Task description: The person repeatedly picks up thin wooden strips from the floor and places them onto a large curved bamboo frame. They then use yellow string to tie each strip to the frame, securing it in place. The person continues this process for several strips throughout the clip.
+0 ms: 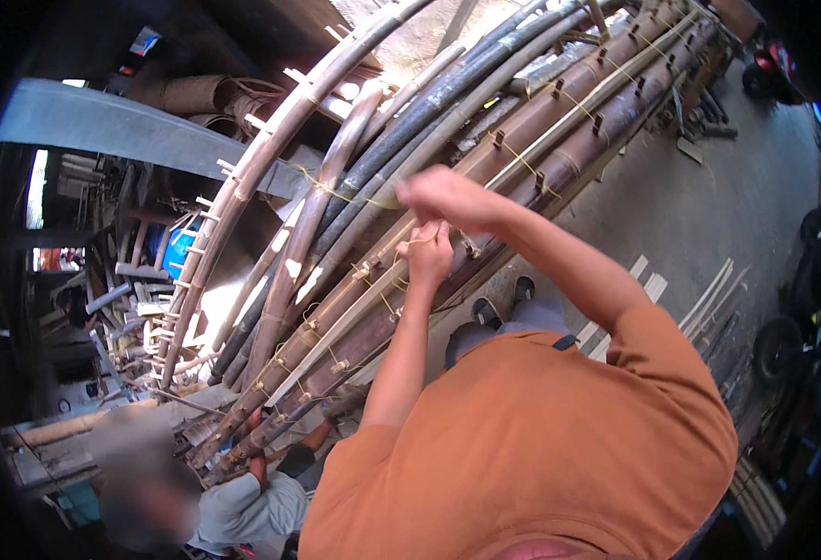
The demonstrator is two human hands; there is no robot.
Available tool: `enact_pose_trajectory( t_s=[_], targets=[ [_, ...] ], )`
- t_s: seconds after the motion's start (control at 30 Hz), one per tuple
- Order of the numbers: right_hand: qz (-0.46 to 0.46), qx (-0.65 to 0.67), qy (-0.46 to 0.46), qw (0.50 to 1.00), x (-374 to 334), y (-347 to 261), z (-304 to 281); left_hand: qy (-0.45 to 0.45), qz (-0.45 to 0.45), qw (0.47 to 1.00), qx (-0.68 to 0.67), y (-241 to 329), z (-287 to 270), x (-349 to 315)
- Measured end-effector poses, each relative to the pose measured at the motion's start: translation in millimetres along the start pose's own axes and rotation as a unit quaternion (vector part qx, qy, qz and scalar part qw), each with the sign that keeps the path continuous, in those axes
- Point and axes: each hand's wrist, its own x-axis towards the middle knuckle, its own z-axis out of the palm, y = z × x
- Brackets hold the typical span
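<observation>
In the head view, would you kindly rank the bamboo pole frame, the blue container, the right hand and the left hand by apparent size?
1. bamboo pole frame
2. blue container
3. right hand and left hand: much alike, unranked; the container lies farther off, so its rank is unsure.

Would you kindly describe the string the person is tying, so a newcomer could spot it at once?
Find the long bundle of bamboo poles running diagonally. Midway along, the left hand and right hand pinch a thin yellowish string; unlike the other ties, it is drawn up off the poles.
</observation>
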Motion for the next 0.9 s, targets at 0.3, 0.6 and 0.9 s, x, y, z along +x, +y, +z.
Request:
enact_pose_trajectory(
  t_s=[0.3, 0.6, 0.9],
  targets=[
    [0.002, -0.323, -0.007, 0.946, -112.1, 116.3, 58.3, 0.022, -0.059, 0.933, -0.354, 33.5, -34.3, 77.2],
    [-0.036, -0.513, 0.038, 0.857, -121.3, 132.4, 77.0, 0.043, -0.071, 0.996, -0.045, -58.5, 11.0, 126.0],
    [0.255, 0.406, 0.206, 0.853, -91.5, 137.1, 220.0, -0.123, -0.089, 0.988, -0.021, -143.8, -119.8, -37.5]
  ],
)
